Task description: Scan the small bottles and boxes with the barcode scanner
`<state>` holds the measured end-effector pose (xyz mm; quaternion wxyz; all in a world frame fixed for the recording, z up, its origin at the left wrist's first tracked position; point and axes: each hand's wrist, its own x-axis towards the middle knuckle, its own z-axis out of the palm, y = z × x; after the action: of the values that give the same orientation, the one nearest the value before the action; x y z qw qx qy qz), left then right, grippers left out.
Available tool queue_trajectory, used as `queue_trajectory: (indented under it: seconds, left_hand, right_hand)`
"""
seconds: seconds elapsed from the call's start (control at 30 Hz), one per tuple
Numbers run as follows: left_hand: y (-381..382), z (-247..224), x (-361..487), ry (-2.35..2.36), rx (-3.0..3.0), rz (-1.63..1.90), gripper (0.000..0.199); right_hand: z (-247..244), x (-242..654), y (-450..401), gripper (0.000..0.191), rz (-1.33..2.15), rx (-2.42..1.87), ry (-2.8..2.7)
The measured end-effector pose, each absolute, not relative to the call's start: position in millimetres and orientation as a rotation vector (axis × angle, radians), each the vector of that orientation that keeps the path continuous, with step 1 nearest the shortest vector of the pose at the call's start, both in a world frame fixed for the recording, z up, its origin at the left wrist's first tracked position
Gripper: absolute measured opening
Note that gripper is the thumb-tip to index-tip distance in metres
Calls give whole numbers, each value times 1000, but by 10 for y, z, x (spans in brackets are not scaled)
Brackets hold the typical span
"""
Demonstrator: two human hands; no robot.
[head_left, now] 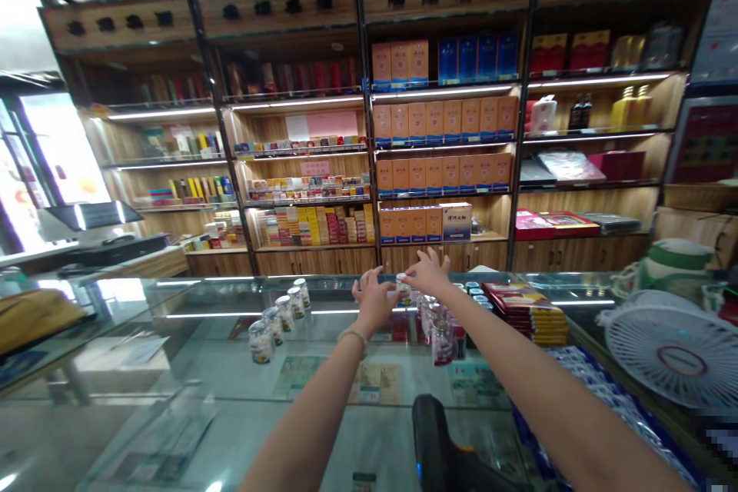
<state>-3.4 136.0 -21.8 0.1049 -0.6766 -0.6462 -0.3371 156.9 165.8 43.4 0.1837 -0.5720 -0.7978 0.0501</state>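
Five small lidded jars [284,313] stand in a slanting row on the glass counter [231,407], between eight and nine o'clock from the hands. Another pale jar [403,294], the one being handled, is between the two hands, over the far part of the counter. The right hand [431,274] reaches it from two o'clock, its lowest fingertips at the lid and its other fingers lifted and fanned apart; whether they pinch it tightly cannot be told. The left hand [374,303], with a band [354,334] at the wrist, comes in from eight o'clock, thumb side toward the jar, fingers raised, curved and loosely spread; whether it touches the jar is unclear. A cluster of reddish containers [441,342] stands near, at about five o'clock. A stack of red and gold packets [527,311] lies at three o'clock, a blue-and-white pack [623,407] at four, a white fan [669,357] farther out between three and four, and a black handheld device [435,442] nearer the wearer at six. Stocked shelves [443,147] fill the twelve o'clock side.
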Motion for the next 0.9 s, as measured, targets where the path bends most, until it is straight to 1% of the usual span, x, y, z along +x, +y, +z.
queue_trajectory:
  seconds: [0.2,0.27,0.47,0.63,0.9]
  left_hand:
    - [1134,49,-60,-1868,-1982,-1129,29]
    - [1047,104,-72,-1850,-1983,-1180,31]
    - [747,122,-63,-1790,-1988,-1323,22]
    - [490,108,39,-1754,-2029,-1387,15]
    - [162,92,234,-1687,-2033,-1426,17]
  right_hand:
    - [628,1600,1399,35,110,-1513,-2187]
    - [654,1624,1286,35,120,-1490,-2164]
    - [558,1749,906,30,128,-1441,-2098]
    - [441,1882,645,30,168,-1411,-2003]
    - [259,2060,377,24,215,-1341,-1894]
